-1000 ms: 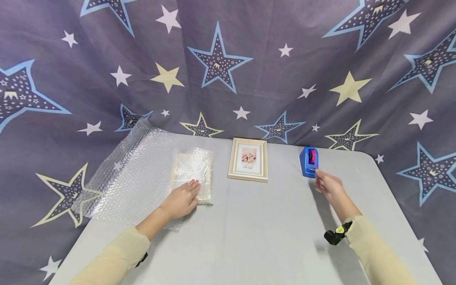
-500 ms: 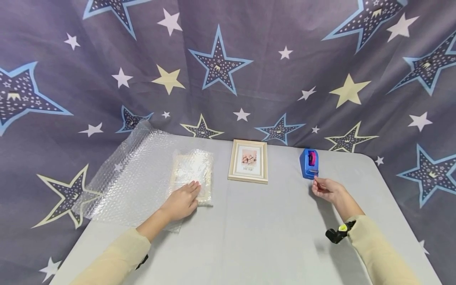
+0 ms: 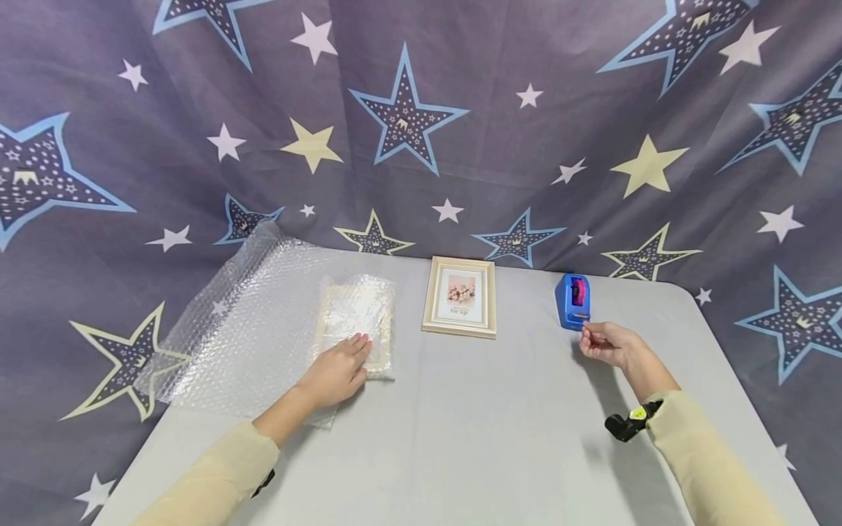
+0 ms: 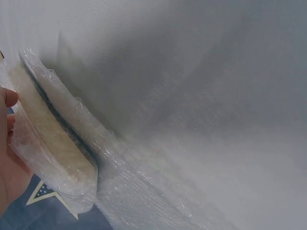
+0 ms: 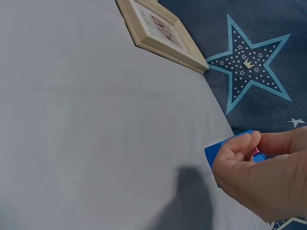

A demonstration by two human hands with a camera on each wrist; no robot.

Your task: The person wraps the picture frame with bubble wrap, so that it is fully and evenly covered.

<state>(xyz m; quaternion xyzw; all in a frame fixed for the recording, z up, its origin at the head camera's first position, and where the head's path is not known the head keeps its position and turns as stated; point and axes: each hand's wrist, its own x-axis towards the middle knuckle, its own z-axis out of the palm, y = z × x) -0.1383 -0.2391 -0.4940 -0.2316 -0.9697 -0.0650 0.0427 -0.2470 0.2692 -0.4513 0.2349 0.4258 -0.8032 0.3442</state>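
Observation:
My left hand (image 3: 334, 372) lies with extended fingers on a picture frame wrapped in bubble wrap (image 3: 351, 310), left of the table's middle. In the left wrist view the wrapped frame's pale edge (image 4: 53, 127) shows through the clear plastic, fingers against it. At the right, my right hand (image 3: 610, 343) has thumb and index finger pinched together at the front of a blue tape dispenser (image 3: 567, 305) holding a pink-cored tape roll (image 3: 578, 291). The tape between the fingertips is too thin and clear to make out. The right wrist view shows the dispenser (image 5: 216, 152) partly behind the hand.
An unwrapped cream picture frame (image 3: 427, 318) with a flower print lies between the two hands, near the back edge. Loose bubble wrap (image 3: 243, 336) spreads left from the wrapped frame and over the table's edge. A star-patterned curtain (image 3: 487, 161) hangs behind the table (image 3: 473, 438).
My right hand has drawn back slightly from the front of the dispenser, fingers still pinched. The left hand stays put on the wrapped frame.

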